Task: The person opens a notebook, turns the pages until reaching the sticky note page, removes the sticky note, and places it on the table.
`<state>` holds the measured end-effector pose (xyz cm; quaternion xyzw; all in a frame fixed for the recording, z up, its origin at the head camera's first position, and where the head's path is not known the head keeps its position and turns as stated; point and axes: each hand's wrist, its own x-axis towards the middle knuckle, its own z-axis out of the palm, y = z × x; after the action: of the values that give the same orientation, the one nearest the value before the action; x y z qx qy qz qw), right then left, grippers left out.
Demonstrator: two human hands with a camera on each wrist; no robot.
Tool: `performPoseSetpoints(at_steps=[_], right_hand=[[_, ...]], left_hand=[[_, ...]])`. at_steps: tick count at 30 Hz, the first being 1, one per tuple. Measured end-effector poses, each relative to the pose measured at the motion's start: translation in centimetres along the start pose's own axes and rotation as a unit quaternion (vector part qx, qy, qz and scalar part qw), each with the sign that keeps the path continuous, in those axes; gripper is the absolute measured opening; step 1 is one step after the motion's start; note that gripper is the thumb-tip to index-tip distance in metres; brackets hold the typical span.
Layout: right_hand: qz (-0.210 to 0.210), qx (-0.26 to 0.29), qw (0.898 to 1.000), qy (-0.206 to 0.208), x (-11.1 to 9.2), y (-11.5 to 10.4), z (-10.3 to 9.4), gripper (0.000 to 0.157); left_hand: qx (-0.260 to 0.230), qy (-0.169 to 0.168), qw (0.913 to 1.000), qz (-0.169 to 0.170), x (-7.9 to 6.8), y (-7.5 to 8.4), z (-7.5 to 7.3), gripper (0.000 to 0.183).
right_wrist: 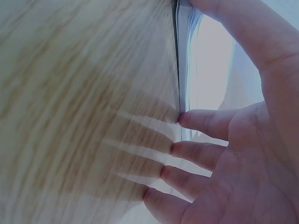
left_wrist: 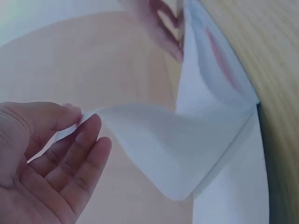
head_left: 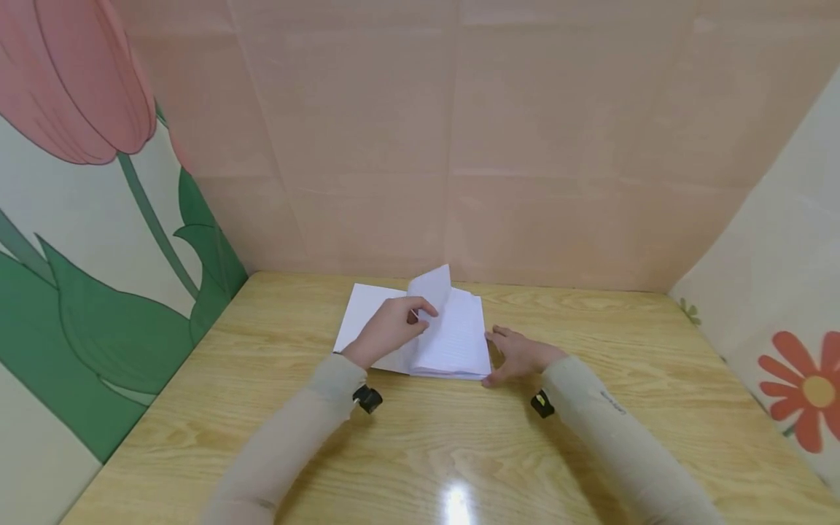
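Note:
An open notebook [head_left: 457, 343] with white pages lies on the wooden table. One page [head_left: 433, 283] stands raised and curved over its middle. My left hand [head_left: 396, 326] pinches the edge of that page between thumb and fingers; the left wrist view shows the lifted page [left_wrist: 173, 149] bending away from the fingertips. At the notebook's right edge is my right hand [head_left: 518, 355], its fingers spread. In the right wrist view, the thumb and index fingertip of that hand [right_wrist: 233, 154] touch the side of the page stack [right_wrist: 183, 70], and the other fingertips rest on the tabletop.
The wooden table [head_left: 420, 445] extends around the notebook to a pinkish-beige wall covering [head_left: 453, 146] behind it. Painted panels flank it, with a tulip [head_left: 72, 80] at left and a red flower [head_left: 817, 391] at right. Small black devices [head_left: 367, 399] sit at both wrists.

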<state>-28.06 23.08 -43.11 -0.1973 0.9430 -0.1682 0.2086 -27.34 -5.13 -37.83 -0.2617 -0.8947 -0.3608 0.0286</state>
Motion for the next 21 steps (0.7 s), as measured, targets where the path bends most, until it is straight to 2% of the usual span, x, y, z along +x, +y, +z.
performPoseSetpoints(at_steps=[5, 8, 16, 21], right_hand=[[-0.005, 0.001, 1.0, -0.004, -0.2, 0.0, -0.1, 0.107], [-0.004, 0.004, 1.0, -0.005, -0.2, -0.1, -0.1, 0.107], [0.003, -0.003, 1.0, -0.005, -0.1, 0.0, -0.1, 0.107], [0.003, -0.005, 1.0, -0.004, 0.0, 0.1, -0.1, 0.106]], left_hand=[[-0.017, 0.054, 0.9983, 0.01, -1.1, -0.6, -1.9, 0.02], [-0.022, 0.071, 0.9972, 0.009, -1.7, -1.2, -2.7, 0.018], [-0.026, 0.077, 0.9959, -0.039, -3.4, -3.0, -4.4, 0.02], [-0.019, 0.064, 0.9952, -0.072, -4.4, -4.3, -5.3, 0.021]])
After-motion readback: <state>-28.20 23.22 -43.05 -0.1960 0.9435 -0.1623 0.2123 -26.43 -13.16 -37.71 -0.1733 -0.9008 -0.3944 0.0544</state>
